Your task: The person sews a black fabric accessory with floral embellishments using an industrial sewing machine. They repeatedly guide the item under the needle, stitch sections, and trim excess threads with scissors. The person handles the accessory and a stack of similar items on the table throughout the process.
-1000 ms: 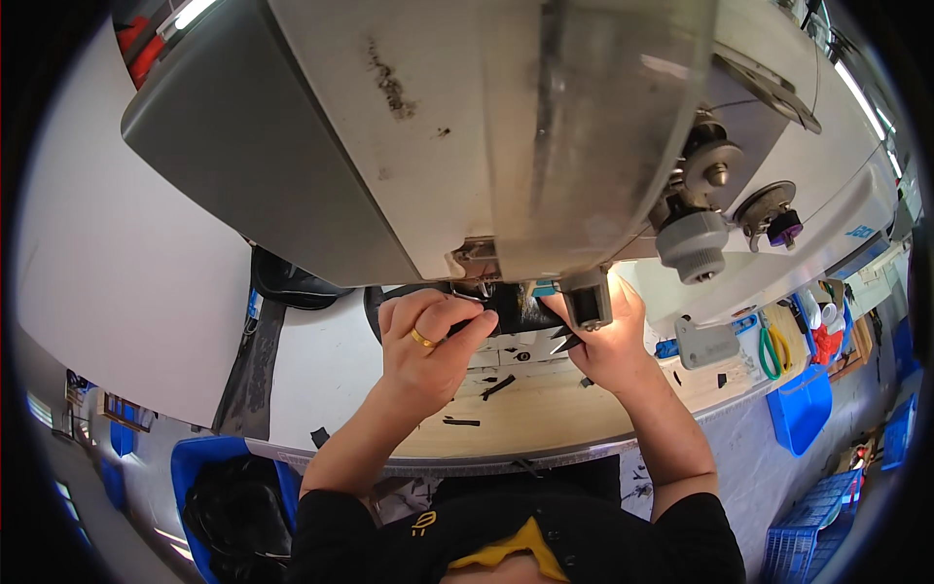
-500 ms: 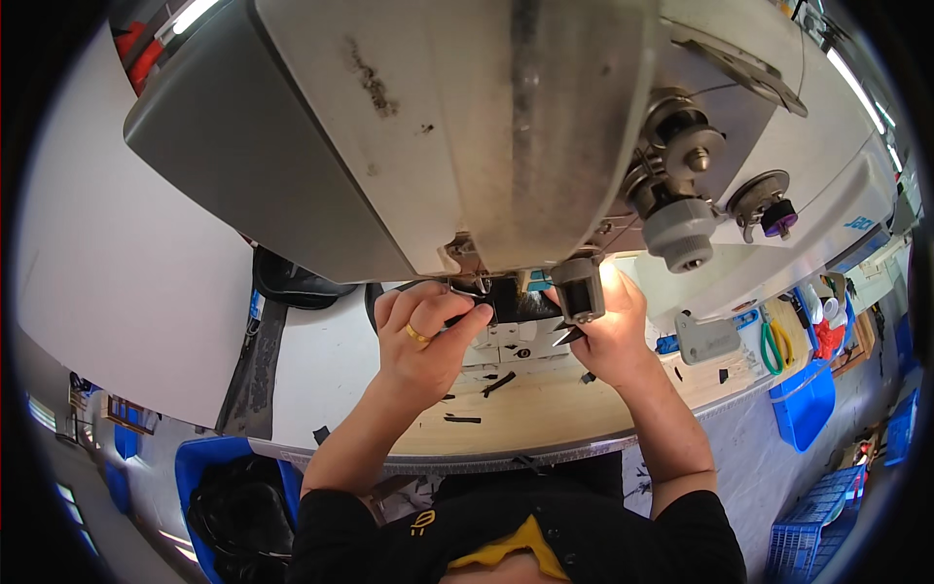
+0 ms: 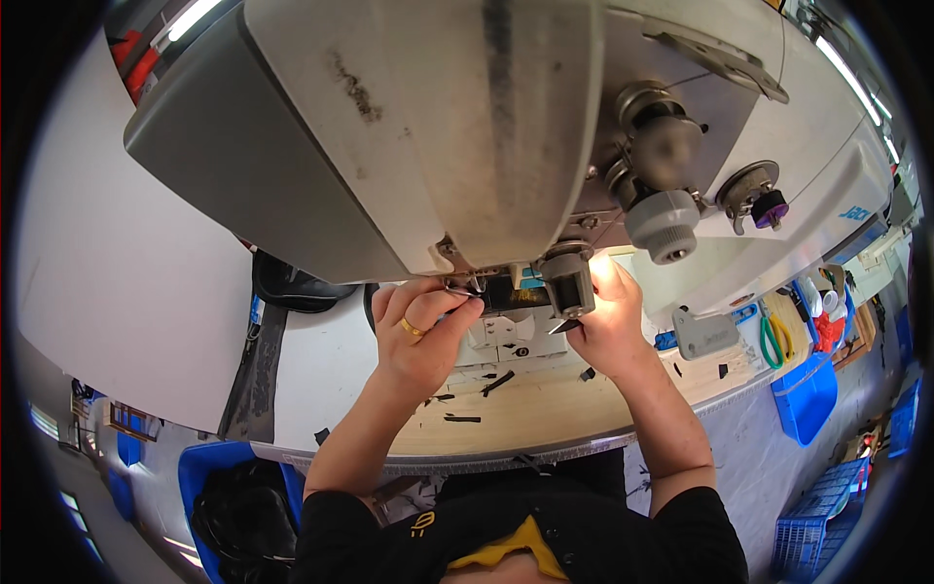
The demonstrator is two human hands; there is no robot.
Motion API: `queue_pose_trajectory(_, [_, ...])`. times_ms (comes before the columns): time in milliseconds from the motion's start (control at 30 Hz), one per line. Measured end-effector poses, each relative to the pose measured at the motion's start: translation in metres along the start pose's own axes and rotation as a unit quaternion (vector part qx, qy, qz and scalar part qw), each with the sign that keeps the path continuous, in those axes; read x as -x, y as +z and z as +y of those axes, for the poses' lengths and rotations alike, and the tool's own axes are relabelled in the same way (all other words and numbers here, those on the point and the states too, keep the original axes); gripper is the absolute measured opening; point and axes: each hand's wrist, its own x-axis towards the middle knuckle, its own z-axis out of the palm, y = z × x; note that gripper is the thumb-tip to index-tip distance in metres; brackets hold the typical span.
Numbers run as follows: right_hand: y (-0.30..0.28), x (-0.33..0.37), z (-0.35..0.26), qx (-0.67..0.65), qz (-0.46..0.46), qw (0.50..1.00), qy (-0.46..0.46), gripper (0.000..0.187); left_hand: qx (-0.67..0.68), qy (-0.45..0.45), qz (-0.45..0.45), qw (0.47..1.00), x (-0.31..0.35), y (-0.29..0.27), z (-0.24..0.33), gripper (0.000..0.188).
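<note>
In front of me stands a large white and grey sewing machine [image 3: 428,127]. Under its needle area lies a strip of black material [image 3: 504,295] with a bit of yellowish marking. My left hand [image 3: 425,326], with a ring on one finger, pinches the strip's left end between thumb and fingers, close to the presser foot [image 3: 477,284]. My right hand [image 3: 611,316] is at the right, closed around a small tool whose pointed metal blade [image 3: 563,328] sticks out toward the left. The rest of that tool is hidden by the hand and a machine part.
Black scraps [image 3: 498,383] lie on the wooden tabletop [image 3: 545,409]. Green-handled scissors [image 3: 772,343] and a blue tray [image 3: 808,401] are at the right. A blue bin [image 3: 209,462] of black pieces stands lower left. A black item [image 3: 302,284] lies left of the machine.
My view has shifted slightly, so the machine head appears further left. More of the black strip now shows between my hands, with its yellowish marking. Both hands keep nearly the same places.
</note>
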Motion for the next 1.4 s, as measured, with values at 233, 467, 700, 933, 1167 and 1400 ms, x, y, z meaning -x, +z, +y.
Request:
queue_pose_trajectory(233, [0.003,0.0,0.002,0.002,0.007,1.0,0.004,0.048,-0.007,0.003,0.012,1.0,0.001,0.002,-0.002,0.024])
queue_pose_trajectory(467, [0.015,0.004,0.017,-0.001,0.02,0.999,0.045,0.052,0.029,-0.028,0.056,0.998,0.014,0.025,-0.024,0.018])
queue_pose_trajectory(700, [0.03,0.008,0.023,-0.107,0.024,0.988,0.109,0.041,0.012,-0.159,-0.108,0.981,0.048,0.05,-0.074,0.031])
queue_pose_trajectory(933, [0.012,0.023,0.01,-0.133,-0.013,0.971,0.198,0.018,0.084,-0.394,0.135,0.905,0.028,0.047,-0.148,0.023])
queue_pose_trajectory(1167, [0.008,0.059,0.033,-0.141,-0.071,0.958,0.24,0.04,-0.079,-0.784,-0.018,0.616,0.178,-0.079,-0.306,0.027])
queue_pose_trajectory(1400, [0.01,0.092,0.024,-0.125,-0.086,0.961,0.23,0.038,-0.373,-0.664,0.053,0.646,0.15,-0.058,-0.291,0.046])
